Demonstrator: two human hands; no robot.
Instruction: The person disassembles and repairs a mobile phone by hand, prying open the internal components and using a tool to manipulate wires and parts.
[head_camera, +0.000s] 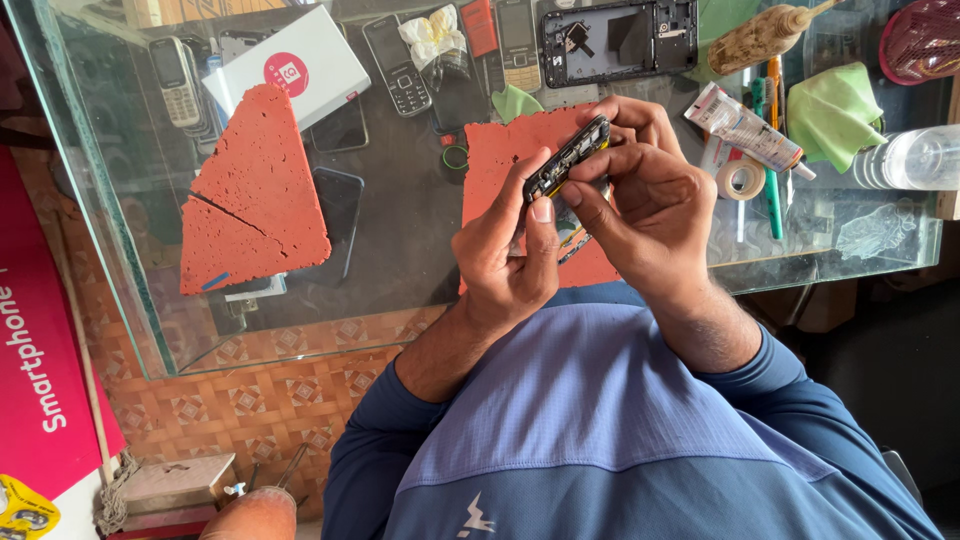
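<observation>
Black phone frame (567, 158) gripped edge-on between left hand (510, 250) and right hand (640, 195) above glass counter (400, 260).

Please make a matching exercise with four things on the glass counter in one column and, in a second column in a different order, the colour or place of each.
Things:
1. opened phone
2. folded cloth
3. roll of tape
4. white box

Places or colours:
A. light green, near the clear bottle
B. held edge-up between the left hand and the right hand
C. lies behind the triangular red mat, with a round pink mark on its lid
D. lies just beside the right hand, under a tube

Pairs: 1-B, 2-A, 3-D, 4-C
</observation>
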